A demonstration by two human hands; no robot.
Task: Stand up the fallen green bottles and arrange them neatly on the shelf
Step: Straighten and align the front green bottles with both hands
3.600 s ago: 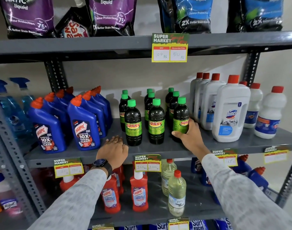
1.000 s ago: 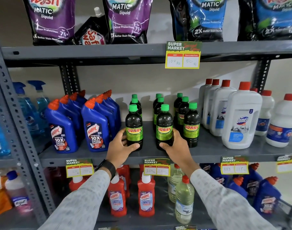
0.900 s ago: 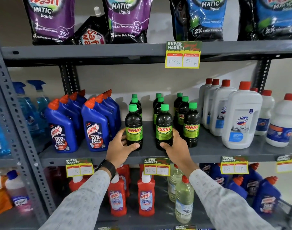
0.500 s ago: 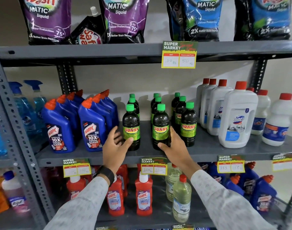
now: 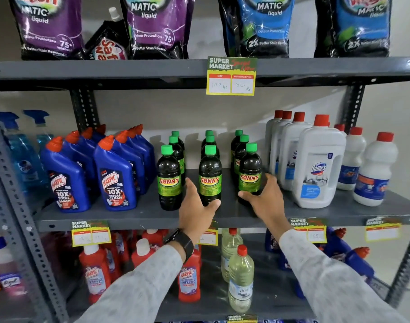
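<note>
Several dark bottles with green caps and green "SUNNY" labels stand upright in three rows on the grey middle shelf [image 5: 139, 220]. My left hand [image 5: 196, 209] wraps the base of the front middle green bottle [image 5: 210, 173], fingers on its left, thumb on its right. The front right green bottle [image 5: 249, 169] is held low down by my right hand [image 5: 267, 199]. The front left green bottle [image 5: 169, 178] stands free beside my left hand. No green bottle lies on its side.
Blue Harpic bottles [image 5: 115, 176] crowd the shelf left of the green ones; white Domex bottles [image 5: 318, 164] stand close on the right. Detergent pouches [image 5: 157, 26] fill the upper shelf. Red bottles [image 5: 189, 278] and pale bottles [image 5: 241, 276] stand below. Price tags hang from the shelf edges.
Both hands have shifted one row to the right: the left from the front left bottle to the front middle one, the right from the front middle bottle to the front right one.
</note>
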